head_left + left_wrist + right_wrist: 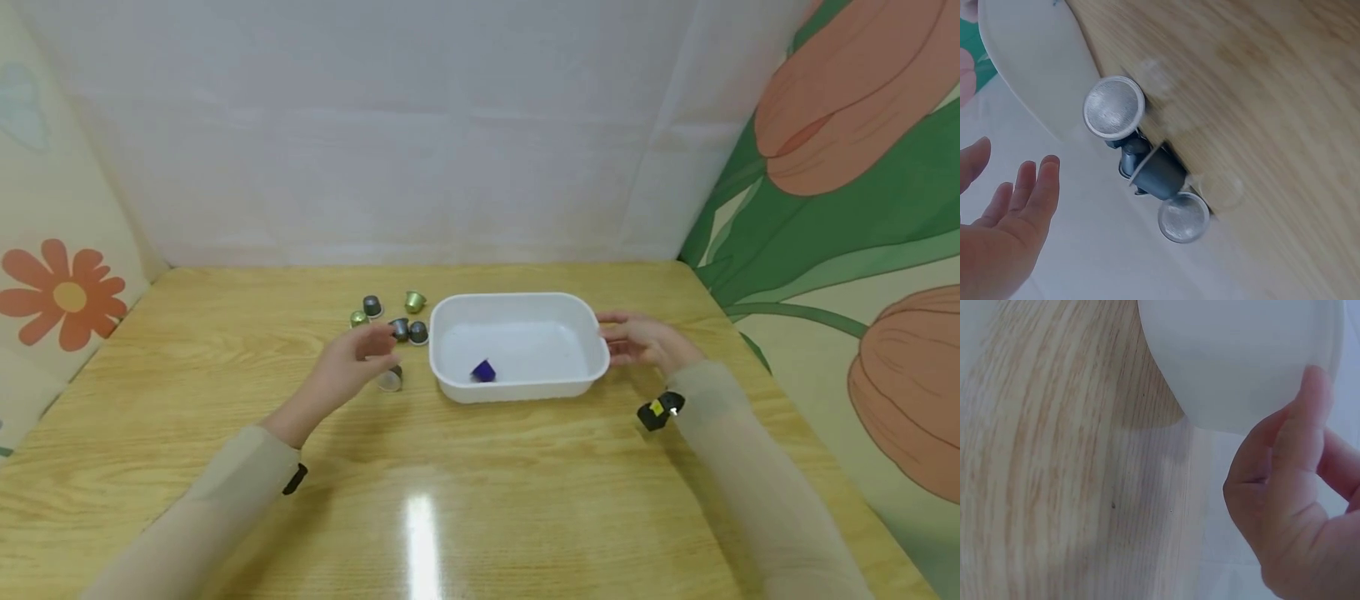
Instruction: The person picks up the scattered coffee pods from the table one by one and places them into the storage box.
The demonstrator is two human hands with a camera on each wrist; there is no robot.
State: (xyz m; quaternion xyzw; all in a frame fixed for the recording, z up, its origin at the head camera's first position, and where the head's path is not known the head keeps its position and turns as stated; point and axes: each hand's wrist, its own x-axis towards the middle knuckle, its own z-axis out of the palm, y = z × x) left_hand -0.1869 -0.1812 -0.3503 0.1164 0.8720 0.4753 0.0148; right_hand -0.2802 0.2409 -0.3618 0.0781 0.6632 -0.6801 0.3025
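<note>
My left hand (348,362) hovers over the table beside several coffee capsules, its fingers loosely spread with nothing between them. Near its fingertips are dark capsules (418,333), and a capsule with its pale lid showing (391,380) lies below the thumb. Two green capsules, one at the back (415,302) and one partly behind the hand (359,318), are in the same group. A white plastic basin (517,390) stands to the right, with a purple capsule (484,371) inside. Fingers of my right hand (641,340) touch the basin's right end from outside.
The wooden table (480,467) runs back to a white cloth backdrop (420,167). Flower-patterned panels flank it on the left (67,296) and right (840,250). A small black device (660,411) sits at the right wrist.
</note>
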